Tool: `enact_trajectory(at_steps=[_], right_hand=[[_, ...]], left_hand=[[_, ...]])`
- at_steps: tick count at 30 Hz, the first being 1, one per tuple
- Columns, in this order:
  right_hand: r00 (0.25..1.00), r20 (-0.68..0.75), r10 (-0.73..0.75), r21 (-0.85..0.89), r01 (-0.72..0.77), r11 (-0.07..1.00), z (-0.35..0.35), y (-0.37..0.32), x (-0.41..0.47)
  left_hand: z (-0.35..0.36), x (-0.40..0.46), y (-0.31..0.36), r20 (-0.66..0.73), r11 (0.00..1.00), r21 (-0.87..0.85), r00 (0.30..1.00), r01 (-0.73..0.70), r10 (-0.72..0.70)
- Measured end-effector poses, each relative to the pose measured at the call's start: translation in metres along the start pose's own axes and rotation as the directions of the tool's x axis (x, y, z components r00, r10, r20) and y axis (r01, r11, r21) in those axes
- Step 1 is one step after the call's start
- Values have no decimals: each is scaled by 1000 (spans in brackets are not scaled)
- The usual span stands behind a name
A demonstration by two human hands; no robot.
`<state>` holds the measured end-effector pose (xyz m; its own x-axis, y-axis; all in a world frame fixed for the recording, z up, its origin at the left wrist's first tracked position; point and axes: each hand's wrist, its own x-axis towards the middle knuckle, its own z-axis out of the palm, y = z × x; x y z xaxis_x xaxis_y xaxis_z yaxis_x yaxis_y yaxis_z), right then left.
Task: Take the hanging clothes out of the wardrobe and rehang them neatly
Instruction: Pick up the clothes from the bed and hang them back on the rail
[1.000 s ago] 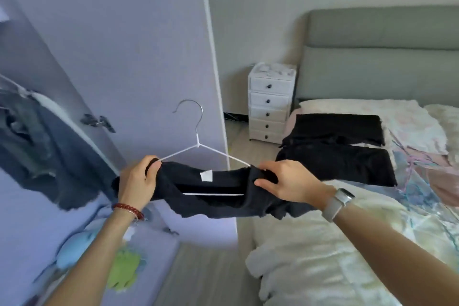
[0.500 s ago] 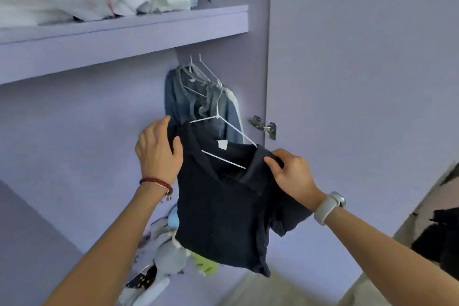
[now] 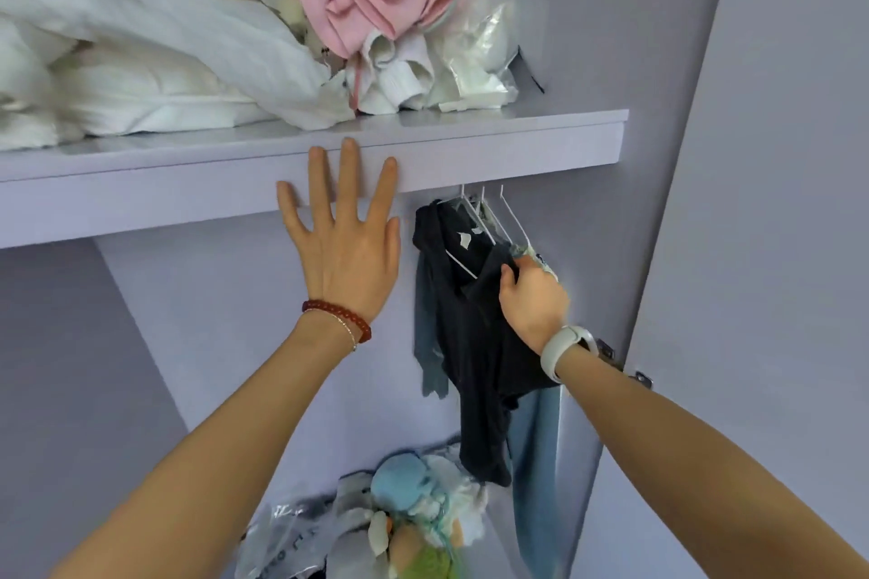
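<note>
The left hand [image 3: 345,244] lies flat with fingers spread against the front edge of the shelf [image 3: 517,146], grasping nothing. The right hand [image 3: 531,301] has its fingers curled into the shoulder of the black top [image 3: 470,343], pinching the cloth just beside the white hanger [image 3: 475,244].

Half a second ago both hands were carrying the top on its hanger towards the rail; a second ago it was being held over the bed. Now the left hand has let go and gone to the shelf, and the top hangs upright under it, next to the blue clothes [image 3: 536,437]. That suggests this garment is rehung, or nearly so, with the right hand steadying or straightening it.

The rail and the hanger hooks are hidden behind the shelf edge, so whether the hook is seated cannot be told. How many hangers crowd there is hard to count. The blue clothes are mostly covered by the top and the right arm. The heap at the wardrobe bottom [image 3: 414,512] is cut off by the lower edge.
</note>
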<state>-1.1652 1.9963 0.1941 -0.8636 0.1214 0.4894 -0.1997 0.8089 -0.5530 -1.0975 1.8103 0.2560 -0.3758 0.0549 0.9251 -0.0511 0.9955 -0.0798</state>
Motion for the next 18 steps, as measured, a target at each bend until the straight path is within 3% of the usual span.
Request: enact_trajectory(at_steps=[7, 12, 18], right_hand=[[995, 85, 54, -58, -49, 997, 30, 12, 40], [980, 172, 96, -13, -95, 995, 47, 26, 39], [981, 193, 26, 62, -38, 997, 41, 35, 17]], left_hand=[[38, -1, -10, -141, 984, 179, 990, 0, 26], [44, 0, -10, -167, 983, 185, 985, -15, 46], [41, -1, -10, -155, 982, 186, 986, -29, 58]])
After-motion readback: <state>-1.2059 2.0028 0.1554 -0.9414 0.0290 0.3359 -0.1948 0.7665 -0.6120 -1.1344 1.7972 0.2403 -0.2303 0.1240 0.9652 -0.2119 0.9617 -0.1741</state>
